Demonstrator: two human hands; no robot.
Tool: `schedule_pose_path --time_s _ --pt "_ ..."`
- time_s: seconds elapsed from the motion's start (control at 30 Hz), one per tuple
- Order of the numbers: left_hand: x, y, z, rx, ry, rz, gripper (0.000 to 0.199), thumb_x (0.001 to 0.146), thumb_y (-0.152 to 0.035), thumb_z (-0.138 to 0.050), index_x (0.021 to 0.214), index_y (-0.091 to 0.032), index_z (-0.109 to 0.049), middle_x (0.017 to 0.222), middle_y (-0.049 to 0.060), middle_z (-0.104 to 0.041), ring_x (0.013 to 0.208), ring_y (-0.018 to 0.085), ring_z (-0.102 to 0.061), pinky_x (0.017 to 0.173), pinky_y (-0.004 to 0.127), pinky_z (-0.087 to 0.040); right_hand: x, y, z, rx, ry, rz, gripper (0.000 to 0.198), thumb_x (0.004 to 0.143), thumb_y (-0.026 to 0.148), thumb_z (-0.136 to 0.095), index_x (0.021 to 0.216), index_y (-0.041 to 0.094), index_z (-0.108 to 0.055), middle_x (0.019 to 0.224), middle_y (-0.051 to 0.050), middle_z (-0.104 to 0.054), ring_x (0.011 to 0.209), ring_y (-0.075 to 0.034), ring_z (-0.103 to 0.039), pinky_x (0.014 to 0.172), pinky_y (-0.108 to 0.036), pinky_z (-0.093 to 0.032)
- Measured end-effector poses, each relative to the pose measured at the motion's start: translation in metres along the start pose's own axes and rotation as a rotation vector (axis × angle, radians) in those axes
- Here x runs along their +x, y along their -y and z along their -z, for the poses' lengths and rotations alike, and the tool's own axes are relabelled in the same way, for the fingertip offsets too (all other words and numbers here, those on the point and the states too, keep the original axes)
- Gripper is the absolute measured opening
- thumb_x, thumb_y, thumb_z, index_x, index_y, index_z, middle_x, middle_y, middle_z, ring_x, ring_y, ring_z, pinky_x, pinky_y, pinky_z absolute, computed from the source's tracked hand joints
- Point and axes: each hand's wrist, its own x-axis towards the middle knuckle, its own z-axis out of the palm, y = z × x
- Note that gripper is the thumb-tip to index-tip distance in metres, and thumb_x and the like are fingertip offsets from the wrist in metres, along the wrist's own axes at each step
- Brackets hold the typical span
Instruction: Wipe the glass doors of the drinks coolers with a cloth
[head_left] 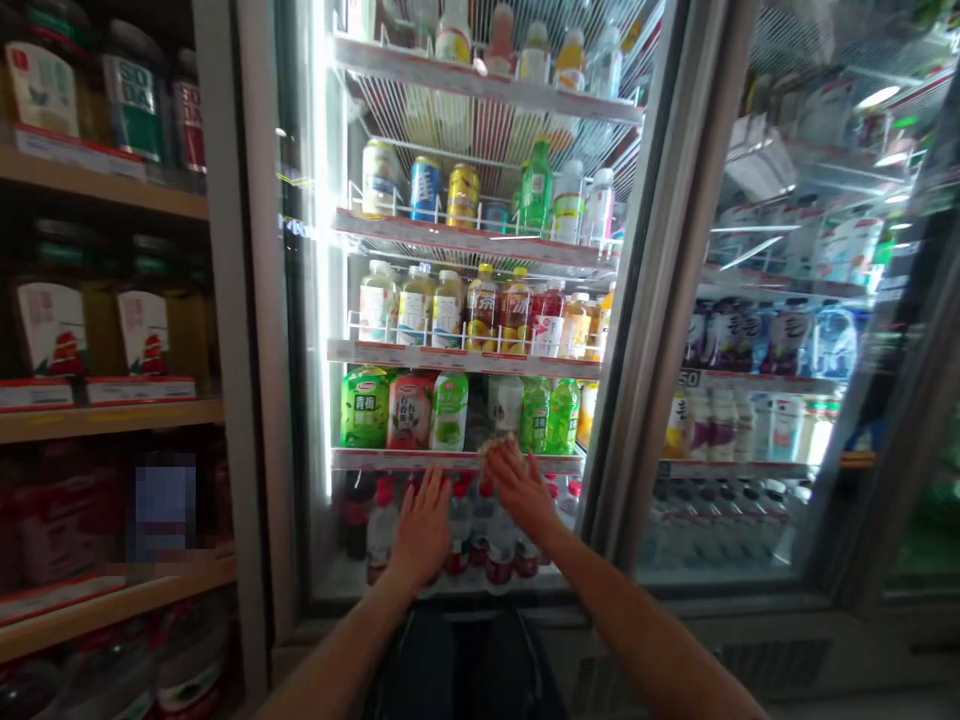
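My right hand (521, 490) presses a small pale crumpled cloth (496, 450) under its fingertips, in front of the drinks fridge's lower shelf edge (390, 460). My left hand (422, 530) is open, its fingers stretched upward just below that same edge. Whether its fingertips touch a glass pane or the shelf I cannot tell. Above my hands stand large green bottles (365, 410), a red bottle (410, 412) and smaller green bottles (535, 415). Behind and below them are red-capped clear bottles (382, 525), partly hidden by my hands.
Higher fridge shelves hold bottled teas (481, 308) and cans (425, 188). A metal door frame (660, 300) separates another drinks fridge on the right. Dark wooden shelves (112, 415) with large bottles stand at left. My knees (469, 665) are close to the fridge base.
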Motion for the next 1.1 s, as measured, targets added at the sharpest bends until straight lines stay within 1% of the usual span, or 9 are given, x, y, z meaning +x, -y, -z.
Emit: schedule_pose_path --time_s 0.1,0.27,0.47,0.57,0.67,0.73,0.87,0.97,1.1 --pt "-0.001 -0.008 -0.002 -0.016 0.018 0.031 0.059 0.071 -0.011 -0.042 0.129 -0.011 -0.045 0.146 0.012 -0.025 0.136 0.025 -0.025 0.109 0.045 -0.028 0.004 -0.005 0.001 -0.019 0.013 -0.191 0.051 0.085 0.013 -0.043 0.135 0.021 -0.039 0.143 -0.007 -0.036 0.135 -0.024 -0.025 0.111 -0.053 -0.009" --pt "0.001 -0.014 -0.001 -0.020 0.058 -0.079 0.058 0.074 -0.012 -0.038 0.132 -0.014 -0.043 0.147 0.007 -0.025 0.136 0.021 -0.024 0.109 0.043 -0.028 -0.021 -0.003 -0.002 -0.013 0.069 -0.035 0.049 0.085 0.013 -0.043 0.133 0.024 -0.043 0.139 -0.005 -0.042 0.134 -0.020 -0.028 0.112 -0.048 -0.014" --pt "0.010 -0.017 0.006 -0.051 0.122 -0.124 0.061 0.074 -0.011 -0.037 0.134 -0.014 -0.039 0.148 0.007 -0.023 0.137 0.021 -0.022 0.110 0.046 -0.026 -0.016 -0.031 0.012 -0.078 -0.082 -0.386 0.049 0.086 0.015 -0.037 0.134 0.020 -0.041 0.142 -0.009 -0.038 0.136 -0.022 -0.024 0.111 -0.049 -0.011" --pt "0.010 -0.017 0.012 -0.073 0.199 -0.094 0.062 0.073 -0.011 -0.038 0.134 -0.013 -0.039 0.149 0.007 -0.019 0.137 0.022 -0.021 0.109 0.046 -0.027 -0.041 -0.028 0.011 -0.103 -0.077 -0.440 0.053 0.085 0.011 -0.033 0.137 0.019 -0.037 0.140 -0.010 -0.041 0.137 -0.021 -0.022 0.110 -0.047 -0.013" --pt "0.009 -0.015 0.016 -0.077 0.232 -0.078 0.062 0.072 -0.011 -0.038 0.134 -0.014 -0.040 0.148 0.007 -0.020 0.137 0.022 -0.021 0.109 0.046 -0.026 -0.062 -0.033 0.010 -0.132 -0.045 -0.418 0.059 0.082 0.005 -0.031 0.138 0.022 -0.035 0.136 -0.009 -0.046 0.136 -0.019 -0.023 0.109 -0.047 -0.017" --pt "0.009 -0.014 0.016 -0.078 0.227 -0.071 0.063 0.071 -0.012 -0.039 0.133 -0.013 -0.040 0.148 0.007 -0.021 0.137 0.022 -0.021 0.109 0.046 -0.026 -0.058 -0.050 0.014 -0.134 -0.045 -0.456 0.057 0.084 0.008 -0.032 0.138 0.023 -0.034 0.138 -0.009 -0.043 0.136 -0.020 -0.026 0.107 -0.046 -0.023" --pt "0.008 -0.014 0.016 -0.081 0.173 -0.043 0.063 0.070 -0.013 -0.041 0.133 -0.012 -0.040 0.148 0.008 -0.021 0.137 0.022 -0.022 0.109 0.045 -0.027 -0.046 -0.074 0.019 -0.131 -0.121 -0.652 0.052 0.088 0.018 -0.032 0.140 0.020 -0.031 0.143 -0.011 -0.034 0.134 -0.026 -0.028 0.100 -0.045 -0.035" --pt "0.007 -0.011 0.018 -0.064 0.121 -0.008 0.062 0.072 -0.014 -0.041 0.134 -0.012 -0.039 0.148 0.008 -0.022 0.136 0.022 -0.023 0.110 0.045 -0.026 -0.072 -0.058 0.007 -0.113 -0.148 -0.697 0.054 0.090 0.019 -0.029 0.143 0.018 -0.023 0.142 -0.014 -0.034 0.132 -0.026 -0.030 0.098 -0.044 -0.038" --pt "0.010 -0.002 0.021 -0.034 0.098 0.014 0.059 0.074 -0.016 -0.040 0.133 -0.012 -0.040 0.147 0.009 -0.024 0.135 0.022 -0.025 0.109 0.045 -0.027 -0.101 -0.044 -0.004 -0.077 -0.078 -0.689 0.053 0.091 0.021 -0.028 0.144 0.019 -0.021 0.144 -0.014 -0.032 0.133 -0.027 -0.029 0.100 -0.045 -0.036"
